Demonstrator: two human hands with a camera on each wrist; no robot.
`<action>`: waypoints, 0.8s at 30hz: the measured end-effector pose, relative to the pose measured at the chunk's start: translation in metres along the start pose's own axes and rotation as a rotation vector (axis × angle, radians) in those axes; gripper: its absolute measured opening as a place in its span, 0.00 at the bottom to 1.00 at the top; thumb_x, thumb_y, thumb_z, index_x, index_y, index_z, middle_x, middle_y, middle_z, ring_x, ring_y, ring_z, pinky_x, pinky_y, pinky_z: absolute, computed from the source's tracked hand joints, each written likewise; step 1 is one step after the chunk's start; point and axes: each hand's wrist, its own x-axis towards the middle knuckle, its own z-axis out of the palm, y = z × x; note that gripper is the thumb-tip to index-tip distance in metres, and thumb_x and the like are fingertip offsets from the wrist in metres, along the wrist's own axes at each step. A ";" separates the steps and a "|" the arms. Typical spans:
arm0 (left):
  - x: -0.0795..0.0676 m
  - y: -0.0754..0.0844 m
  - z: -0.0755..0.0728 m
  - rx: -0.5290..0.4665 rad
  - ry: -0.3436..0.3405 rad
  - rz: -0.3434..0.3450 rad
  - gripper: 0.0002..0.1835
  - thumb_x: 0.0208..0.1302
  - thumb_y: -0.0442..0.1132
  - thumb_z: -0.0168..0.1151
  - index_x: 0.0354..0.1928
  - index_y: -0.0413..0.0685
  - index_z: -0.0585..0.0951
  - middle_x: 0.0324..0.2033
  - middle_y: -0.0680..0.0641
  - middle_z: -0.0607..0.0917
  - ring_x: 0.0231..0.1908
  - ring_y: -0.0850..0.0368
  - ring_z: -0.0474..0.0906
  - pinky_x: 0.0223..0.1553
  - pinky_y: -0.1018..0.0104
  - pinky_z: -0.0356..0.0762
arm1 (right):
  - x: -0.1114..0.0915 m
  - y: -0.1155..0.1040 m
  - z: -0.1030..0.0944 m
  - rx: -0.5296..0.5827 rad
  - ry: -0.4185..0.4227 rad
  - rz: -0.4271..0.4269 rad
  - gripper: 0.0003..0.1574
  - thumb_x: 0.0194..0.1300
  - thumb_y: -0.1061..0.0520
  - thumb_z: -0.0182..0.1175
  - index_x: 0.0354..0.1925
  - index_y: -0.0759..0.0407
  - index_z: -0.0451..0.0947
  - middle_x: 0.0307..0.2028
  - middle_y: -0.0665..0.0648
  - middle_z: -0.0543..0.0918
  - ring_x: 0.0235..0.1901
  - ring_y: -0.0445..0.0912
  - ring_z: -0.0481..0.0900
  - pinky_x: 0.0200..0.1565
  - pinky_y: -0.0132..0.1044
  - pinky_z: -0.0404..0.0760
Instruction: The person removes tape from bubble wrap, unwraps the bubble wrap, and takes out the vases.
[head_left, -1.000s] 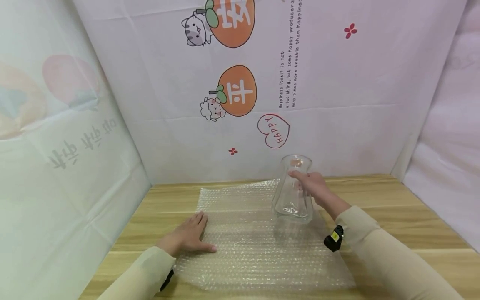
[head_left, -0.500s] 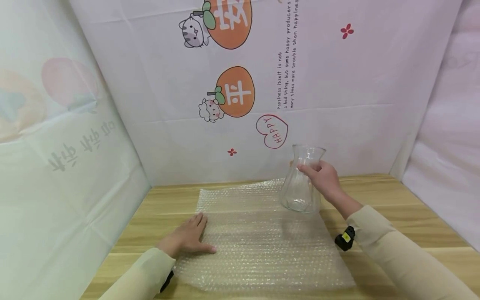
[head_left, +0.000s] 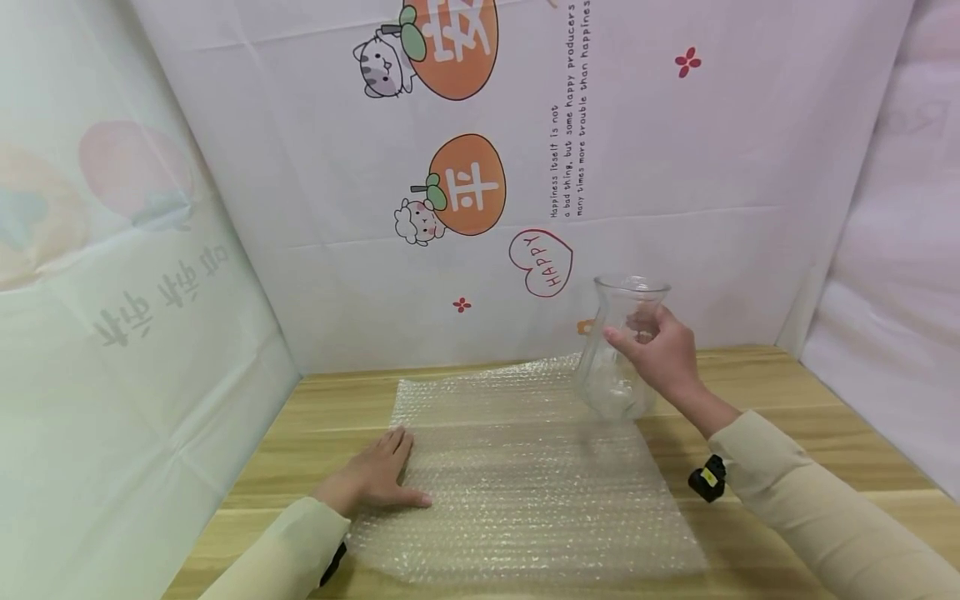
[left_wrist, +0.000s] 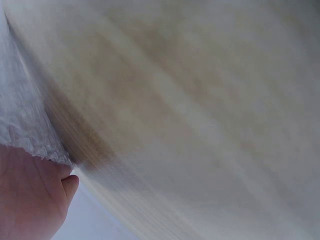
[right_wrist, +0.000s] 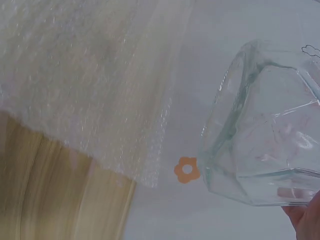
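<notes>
A clear glass vase (head_left: 611, 379) with a flared rim is gripped around its neck by my right hand (head_left: 660, 350). It hangs upright over the far right corner of a bubble wrap sheet (head_left: 517, 475), apart from the table. The right wrist view shows the faceted glass base (right_wrist: 270, 130) up close, with only part of the hand visible at the edge. My left hand (head_left: 378, 475) lies flat on the sheet's left edge, its thumb spread. In the left wrist view that hand (left_wrist: 32, 195) touches the wrap (left_wrist: 25, 110).
The wooden table (head_left: 757, 417) runs back to a white printed cloth (head_left: 660, 167). Another cloth (head_left: 112, 400) hangs along the left side and one (head_left: 892, 333) along the right. A dark wrist camera (head_left: 708, 478) sits under my right sleeve.
My right hand has carried the vase to the right and up, off the middle of the bubble wrap toward its far right corner. The left hand has stayed in place on the sheet.
</notes>
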 end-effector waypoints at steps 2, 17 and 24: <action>0.000 -0.001 0.000 0.000 0.002 0.003 0.65 0.49 0.76 0.60 0.73 0.30 0.53 0.71 0.29 0.52 0.71 0.36 0.48 0.68 0.47 0.52 | 0.000 0.001 -0.002 -0.014 0.025 -0.021 0.34 0.58 0.43 0.69 0.50 0.65 0.72 0.46 0.66 0.82 0.42 0.59 0.82 0.44 0.52 0.81; 0.001 -0.002 0.002 0.006 0.003 0.009 0.65 0.49 0.77 0.58 0.73 0.30 0.53 0.71 0.30 0.52 0.71 0.37 0.48 0.68 0.47 0.53 | 0.000 0.016 -0.020 -0.058 0.167 -0.066 0.38 0.51 0.51 0.75 0.55 0.64 0.71 0.44 0.66 0.81 0.44 0.57 0.78 0.43 0.45 0.74; -0.001 -0.001 0.001 -0.004 0.003 0.005 0.65 0.49 0.76 0.59 0.73 0.30 0.53 0.71 0.29 0.52 0.71 0.36 0.48 0.68 0.47 0.53 | 0.003 0.026 -0.031 -0.080 0.286 -0.093 0.35 0.48 0.55 0.76 0.51 0.66 0.73 0.40 0.66 0.82 0.35 0.44 0.73 0.33 0.31 0.67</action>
